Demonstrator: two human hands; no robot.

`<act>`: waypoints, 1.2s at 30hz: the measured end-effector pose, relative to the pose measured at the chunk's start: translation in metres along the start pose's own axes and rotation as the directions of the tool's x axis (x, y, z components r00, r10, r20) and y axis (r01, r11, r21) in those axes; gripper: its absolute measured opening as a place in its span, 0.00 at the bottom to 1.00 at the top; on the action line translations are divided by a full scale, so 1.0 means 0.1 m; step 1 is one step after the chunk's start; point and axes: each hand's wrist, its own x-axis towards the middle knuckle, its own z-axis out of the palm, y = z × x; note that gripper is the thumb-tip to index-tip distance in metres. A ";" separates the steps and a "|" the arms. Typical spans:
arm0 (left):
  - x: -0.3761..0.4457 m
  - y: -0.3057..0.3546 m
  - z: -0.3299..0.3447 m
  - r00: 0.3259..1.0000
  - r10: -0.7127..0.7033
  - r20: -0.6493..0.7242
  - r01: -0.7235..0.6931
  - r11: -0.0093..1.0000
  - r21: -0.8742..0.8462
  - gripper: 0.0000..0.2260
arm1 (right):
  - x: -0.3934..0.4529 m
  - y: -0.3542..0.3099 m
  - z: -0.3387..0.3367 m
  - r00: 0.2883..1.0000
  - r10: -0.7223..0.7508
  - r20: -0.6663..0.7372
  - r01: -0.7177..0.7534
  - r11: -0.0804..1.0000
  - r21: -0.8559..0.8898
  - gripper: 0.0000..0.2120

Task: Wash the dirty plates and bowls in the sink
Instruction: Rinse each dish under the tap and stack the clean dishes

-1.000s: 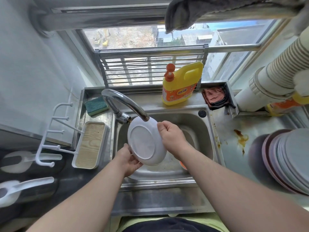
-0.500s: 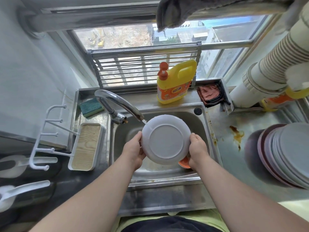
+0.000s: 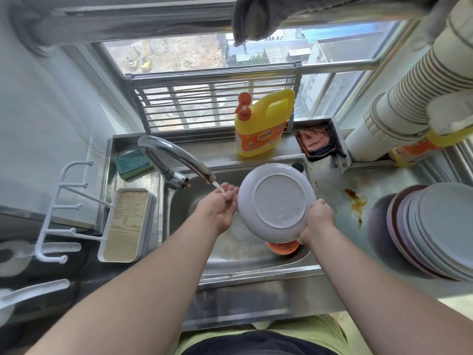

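Observation:
A white plate (image 3: 277, 202) is held above the steel sink (image 3: 184, 206), its underside facing me. My right hand (image 3: 318, 221) grips its lower right rim. My left hand (image 3: 221, 207) sits just left of the plate under the tap's thin stream, palm up with loosely curled fingers, holding nothing; whether it touches the rim I cannot tell. The tap (image 3: 176, 157) curves over the sink's left side. An orange bowl (image 3: 282, 248) lies in the sink, mostly hidden below the plate.
A stack of plates (image 3: 435, 231) leans on the counter at right, beside a brown sauce stain (image 3: 357, 202). Behind the sink stand a yellow detergent bottle (image 3: 263, 124), a green sponge (image 3: 131, 162) and a red cloth (image 3: 316, 140). A white rack tray (image 3: 126, 224) sits left.
The plate has shifted to the right over the sink. My left hand let go of its left rim and moved under the running water; my right hand keeps its grip.

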 end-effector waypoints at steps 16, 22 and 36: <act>0.10 0.04 -0.22 0.999 -0.042 -0.007 0.042 0.971 0.236 0.19 | -0.01 0.00 0.31 0.997 -0.007 0.077 0.023 0.978 -0.208 0.15; 0.11 0.17 -0.53 0.999 0.033 0.029 -0.041 0.941 0.336 0.17 | -0.16 0.24 0.56 0.978 0.138 0.158 -0.102 0.970 -0.221 0.15; 0.11 0.38 -1.01 0.976 0.040 -0.214 0.034 0.942 0.335 0.14 | 0.00 0.69 1.14 0.845 0.335 0.418 -0.217 0.927 -0.305 0.20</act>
